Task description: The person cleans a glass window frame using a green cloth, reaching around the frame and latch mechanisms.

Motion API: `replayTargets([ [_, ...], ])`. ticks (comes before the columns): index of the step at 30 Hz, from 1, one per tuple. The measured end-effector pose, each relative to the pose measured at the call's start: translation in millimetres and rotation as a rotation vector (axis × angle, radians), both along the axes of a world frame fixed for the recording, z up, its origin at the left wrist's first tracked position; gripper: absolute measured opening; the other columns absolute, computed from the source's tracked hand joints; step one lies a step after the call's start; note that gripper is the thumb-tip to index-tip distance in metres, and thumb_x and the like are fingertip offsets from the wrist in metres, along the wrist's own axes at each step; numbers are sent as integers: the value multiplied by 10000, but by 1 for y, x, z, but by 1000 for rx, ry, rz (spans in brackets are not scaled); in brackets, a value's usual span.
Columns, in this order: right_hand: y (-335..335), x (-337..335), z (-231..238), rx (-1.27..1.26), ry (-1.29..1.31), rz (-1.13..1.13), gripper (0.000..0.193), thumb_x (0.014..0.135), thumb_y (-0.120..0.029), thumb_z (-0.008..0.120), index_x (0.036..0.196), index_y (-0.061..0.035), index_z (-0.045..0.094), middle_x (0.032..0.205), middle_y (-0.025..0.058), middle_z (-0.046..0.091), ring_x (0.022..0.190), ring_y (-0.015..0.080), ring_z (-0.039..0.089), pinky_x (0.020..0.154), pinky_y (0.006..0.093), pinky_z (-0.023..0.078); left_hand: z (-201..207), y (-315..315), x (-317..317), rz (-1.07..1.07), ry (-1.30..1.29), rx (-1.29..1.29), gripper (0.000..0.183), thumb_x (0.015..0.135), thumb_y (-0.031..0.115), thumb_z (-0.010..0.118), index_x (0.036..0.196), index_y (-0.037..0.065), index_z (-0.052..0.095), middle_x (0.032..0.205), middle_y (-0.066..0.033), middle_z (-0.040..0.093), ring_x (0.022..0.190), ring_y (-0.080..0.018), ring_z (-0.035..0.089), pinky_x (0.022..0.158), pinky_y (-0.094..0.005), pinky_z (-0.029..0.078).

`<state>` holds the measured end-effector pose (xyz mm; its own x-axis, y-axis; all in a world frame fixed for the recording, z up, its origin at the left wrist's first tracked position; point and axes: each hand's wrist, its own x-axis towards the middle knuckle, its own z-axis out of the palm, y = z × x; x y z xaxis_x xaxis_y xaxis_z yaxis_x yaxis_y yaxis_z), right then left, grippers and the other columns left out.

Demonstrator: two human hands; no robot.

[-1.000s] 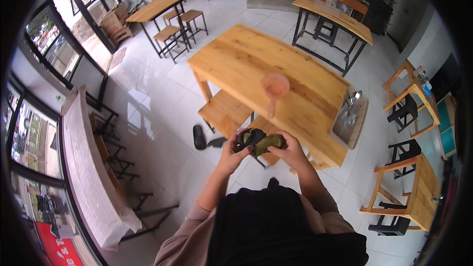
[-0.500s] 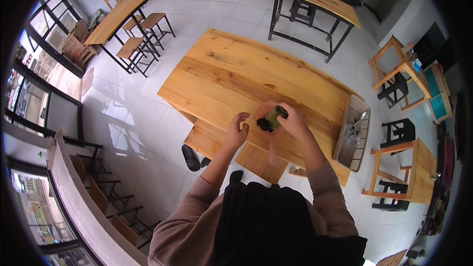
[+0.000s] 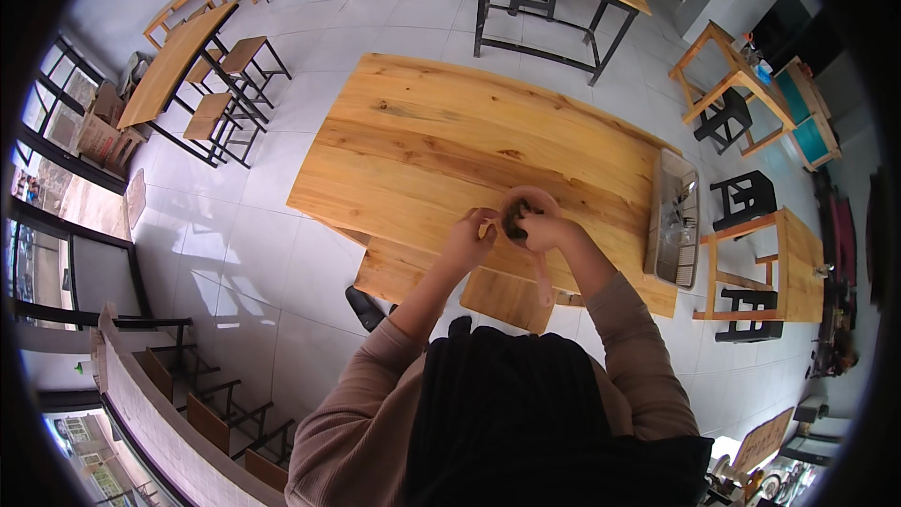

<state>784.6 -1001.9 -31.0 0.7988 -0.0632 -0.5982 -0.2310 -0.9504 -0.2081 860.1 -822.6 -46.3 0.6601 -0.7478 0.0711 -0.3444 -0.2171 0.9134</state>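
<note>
A pink dipper (image 3: 543, 289) with a round bowl and a long handle stands near the front edge of the wooden table (image 3: 413, 131). Its handle points toward me. My left hand (image 3: 472, 238) is at the left side of the bowl, its fingers curled against the rim. My right hand (image 3: 549, 232) reaches in from the right, fingers bent down inside the bowl. They grip a dark green thing (image 3: 515, 217) lying in it; its kind is too small and partly covered to make out.
A dish rack (image 3: 676, 225) with glassware and utensils sits along the table's right end. A bench (image 3: 399, 268) and a stool (image 3: 507, 299) stand on my side. Other tables and stools are farther off, with a long counter (image 3: 178, 422) at lower left.
My right hand has lowered the green thing, held tilted above the dipper before, into the bowl. My left hand has come from beside the dipper to its rim. The view has shifted.
</note>
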Motion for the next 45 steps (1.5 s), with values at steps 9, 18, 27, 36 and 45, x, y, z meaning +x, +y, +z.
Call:
replayTargets([
  [9, -37, -11, -74, 145, -486, -219, 314, 742, -97, 658, 1043, -10, 639, 1011, 164, 640, 940, 282, 616, 802, 334, 483, 0, -17, -13, 18, -270, 75, 208, 772, 105, 623, 978, 83, 626, 969, -93, 598, 949, -306, 557, 791, -410, 451],
  [18, -41, -33, 50, 310, -582, -345, 270, 733, -83, 693, 994, -27, 657, 894, 179, 653, 811, 268, 633, 726, 338, 488, 15, -44, -11, -7, -418, 304, 237, 773, 308, 664, 966, 170, 648, 1082, -22, 578, 1043, -299, 496, 853, -495, 346],
  [27, -35, -44, 63, 236, -680, -287, 272, 761, -26, 616, 1028, -55, 660, 912, 175, 656, 815, 262, 635, 733, 337, 492, 14, -56, 4, -14, -347, 284, 172, 784, 237, 626, 948, 187, 640, 906, -9, 658, 890, -209, 597, 785, -476, 316],
  [36, -22, -22, -23, 162, -318, -197, 324, 737, -59, 569, 1020, -162, 688, 979, 101, 659, 908, 262, 621, 794, 355, 490, -5, -82, -6, -251, -885, 785, 256, 819, 224, 546, 1054, 245, 647, 1277, 1, 445, 1180, -213, 353, 887, -527, 275],
  [45, -18, -13, -40, 97, -319, -123, 259, 830, -62, 552, 1046, -148, 666, 1140, 44, 600, 1011, 196, 576, 858, 302, 461, 19, -67, 1, -215, -671, 649, 296, 815, 349, 565, 1091, 274, 639, 1295, 6, 377, 1242, -228, 268, 974, -575, 212],
])
